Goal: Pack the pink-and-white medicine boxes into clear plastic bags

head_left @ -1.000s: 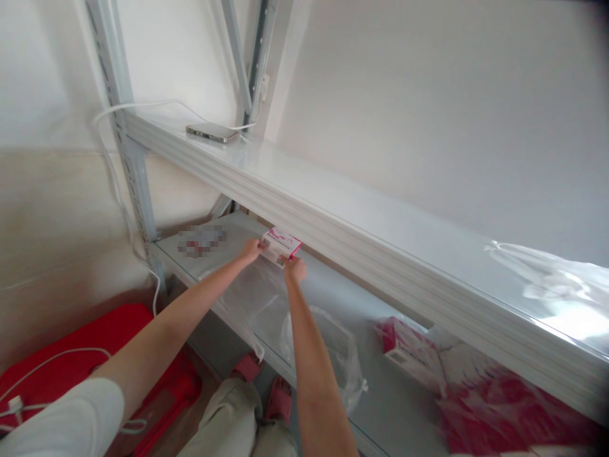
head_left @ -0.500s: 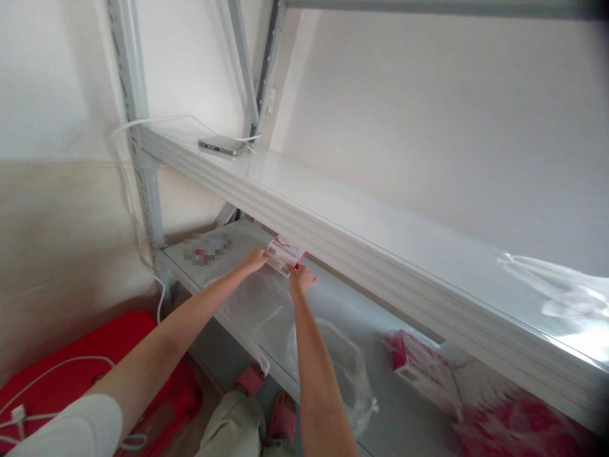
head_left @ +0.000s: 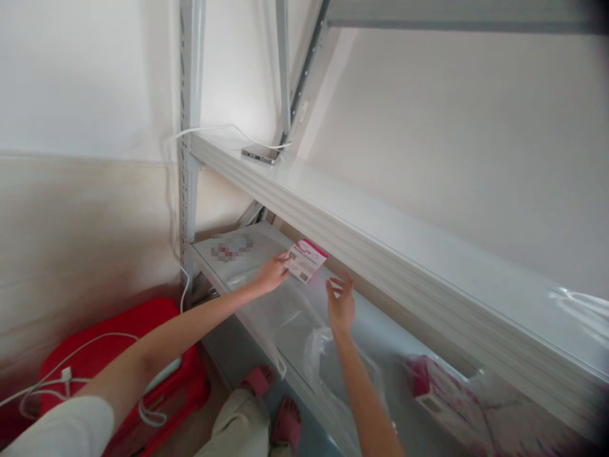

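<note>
A small white and pink box (head_left: 308, 260) with printed patches is held at its left edge by my left hand (head_left: 273, 273), above the lower grey shelf (head_left: 266, 238). The fingers of my left hand are closed on it. My right hand (head_left: 341, 301) is just right of the box, apart from it, with fingers spread and curved and nothing in them. A clear plastic bag (head_left: 328, 368) lies crumpled on the lower shelf, under and beside my right forearm.
Pink and white packages (head_left: 447, 397) in clear film lie at the lower right. A phone (head_left: 260, 153) with a white cable rests on the upper shelf (head_left: 333, 197). A metal upright (head_left: 190, 95) stands left. A red stool (head_left: 118, 330) carrying white cables is at the lower left.
My right hand has let go of the box and drawn off to the right. The box stays in my left hand and is tilted differently. The view has shifted left.
</note>
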